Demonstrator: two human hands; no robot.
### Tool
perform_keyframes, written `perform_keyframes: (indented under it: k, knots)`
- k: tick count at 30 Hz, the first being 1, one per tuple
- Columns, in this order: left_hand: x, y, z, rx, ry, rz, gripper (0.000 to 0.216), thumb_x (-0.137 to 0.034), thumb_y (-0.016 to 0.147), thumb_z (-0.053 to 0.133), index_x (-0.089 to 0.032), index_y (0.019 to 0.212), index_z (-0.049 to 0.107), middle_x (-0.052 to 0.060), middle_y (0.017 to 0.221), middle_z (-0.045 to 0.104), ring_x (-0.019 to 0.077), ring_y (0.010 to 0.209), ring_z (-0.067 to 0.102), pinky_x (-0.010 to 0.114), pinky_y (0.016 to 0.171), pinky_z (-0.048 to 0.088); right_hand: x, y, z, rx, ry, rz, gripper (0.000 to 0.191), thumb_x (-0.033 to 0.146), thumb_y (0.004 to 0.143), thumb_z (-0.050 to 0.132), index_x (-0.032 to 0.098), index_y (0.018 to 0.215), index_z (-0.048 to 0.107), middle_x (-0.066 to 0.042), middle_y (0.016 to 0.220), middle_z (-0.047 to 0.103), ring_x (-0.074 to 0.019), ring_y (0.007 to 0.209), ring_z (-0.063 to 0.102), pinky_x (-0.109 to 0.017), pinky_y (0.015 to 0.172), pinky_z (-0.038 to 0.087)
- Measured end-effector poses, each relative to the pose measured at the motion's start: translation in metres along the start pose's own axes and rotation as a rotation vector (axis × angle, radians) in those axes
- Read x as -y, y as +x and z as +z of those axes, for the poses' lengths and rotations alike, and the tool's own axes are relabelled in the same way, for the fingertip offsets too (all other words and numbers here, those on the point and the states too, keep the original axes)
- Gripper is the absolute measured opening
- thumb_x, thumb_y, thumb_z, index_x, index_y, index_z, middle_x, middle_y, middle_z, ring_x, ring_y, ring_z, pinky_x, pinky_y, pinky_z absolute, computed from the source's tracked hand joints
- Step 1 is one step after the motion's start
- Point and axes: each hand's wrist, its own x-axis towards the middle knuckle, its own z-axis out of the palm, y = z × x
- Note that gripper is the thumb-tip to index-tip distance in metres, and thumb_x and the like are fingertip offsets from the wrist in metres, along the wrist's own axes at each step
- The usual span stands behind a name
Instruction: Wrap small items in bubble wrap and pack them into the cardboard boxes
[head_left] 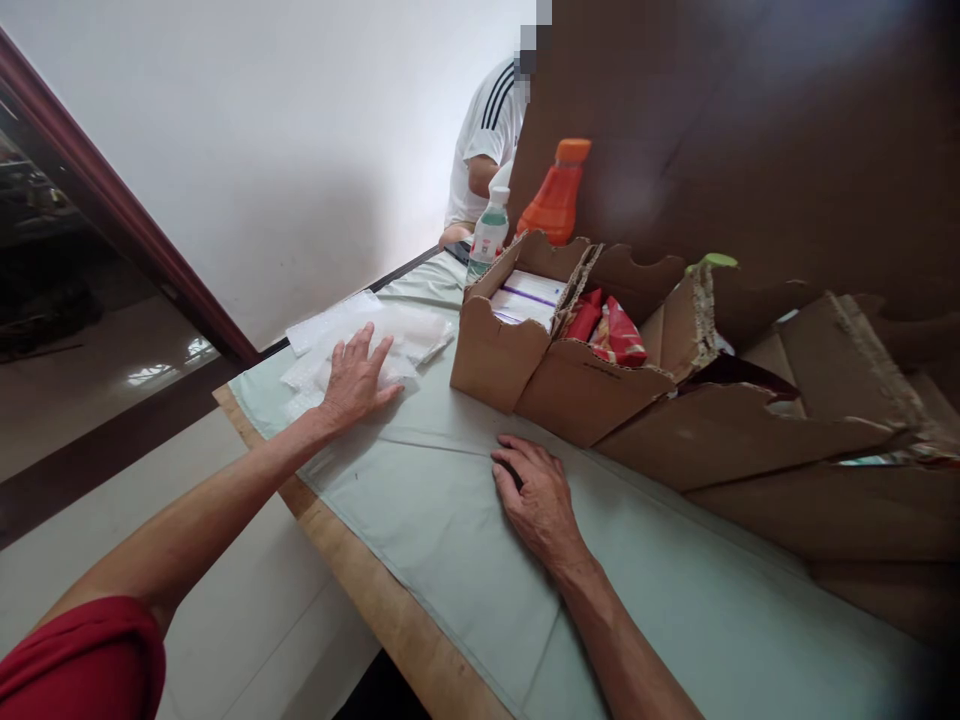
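Red sleeve (82,655) lowest; left hand (352,385) lies spread open on the plastic bags (405,335), left of the cardboard box (495,360). Right hand (536,495) rests palm-down, holding nothing, on the cloth (450,560) in front of that box. Pressed sideways, the slick bags might slip away in a bunch.

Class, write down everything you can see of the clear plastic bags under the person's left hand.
The clear plastic bags are thin, whitish, see-through film, wrinkled in places. They lie flat in a loose, overlapping pile on the pale green cloth, near its far left corner. The left hand rests palm down on the pile's near edge, fingers spread. The pile sits apart from the cardboard box.
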Motion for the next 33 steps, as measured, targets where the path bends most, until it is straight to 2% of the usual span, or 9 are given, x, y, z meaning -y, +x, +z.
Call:
perform_keyframes:
  k: [9,15,20,24,28,33]
  knots:
    - [-0.006,-0.001,0.005,-0.015,-0.014,0.005,0.072,-0.036,0.088,0.069,-0.020,0.153,0.042,0.025,0.168,0.029,0.0402,0.153,0.033,0.062,0.120,0.027,0.001,0.000,-0.001,0.012,0.005,0.015,0.024,0.026,0.094,0.052,0.021,0.100,0.075,-0.012,0.120,0.074,-0.0295,0.111,0.066,-0.047,0.094,0.049]
    - [-0.016,0.002,-0.006,-0.040,-0.020,0.005,0.079,-0.049,0.086,0.071,-0.023,0.155,0.040,0.023,0.170,0.025,0.0434,0.156,0.026,0.068,0.122,0.017,0.001,0.000,-0.001,0.015,0.003,0.020,0.024,0.026,0.094,0.051,0.022,0.099,0.075,-0.011,0.120,0.074,-0.0295,0.110,0.067,-0.047,0.093,0.050]
    - [-0.038,0.030,-0.013,0.002,0.030,0.040,0.079,-0.046,0.087,0.071,-0.022,0.155,0.042,0.021,0.170,0.026,0.0414,0.158,0.020,0.064,0.125,0.010,0.001,0.000,-0.001,0.013,0.003,0.014,0.025,0.026,0.094,0.051,0.021,0.100,0.075,-0.012,0.120,0.074,-0.0294,0.110,0.067,-0.046,0.093,0.050]
    - [-0.052,0.062,-0.005,0.075,0.054,0.025,0.084,-0.046,0.083,0.075,-0.020,0.155,0.042,0.022,0.169,0.027,0.0430,0.158,0.018,0.066,0.124,0.008,0.002,0.001,-0.002,0.012,0.002,0.007,0.025,0.027,0.095,0.051,0.020,0.099,0.075,-0.012,0.119,0.075,-0.0293,0.108,0.067,-0.046,0.091,0.050]
    - [-0.053,0.080,0.006,0.066,0.062,-0.007,0.086,-0.042,0.081,0.078,-0.016,0.155,0.042,0.025,0.169,0.027,0.0446,0.158,0.019,0.068,0.123,0.010,0.001,0.000,-0.002,0.008,0.007,0.015,0.025,0.026,0.095,0.050,0.022,0.098,0.075,-0.012,0.119,0.075,-0.0291,0.109,0.067,-0.047,0.092,0.049]
    - [-0.049,0.084,0.014,0.056,0.062,-0.027,0.082,-0.040,0.084,0.075,-0.016,0.154,0.042,0.026,0.168,0.028,0.0444,0.157,0.021,0.070,0.122,0.013,0.001,0.000,-0.001,0.011,0.022,0.026,0.025,0.027,0.095,0.051,0.021,0.098,0.075,-0.011,0.119,0.075,-0.0290,0.109,0.066,-0.047,0.093,0.049]
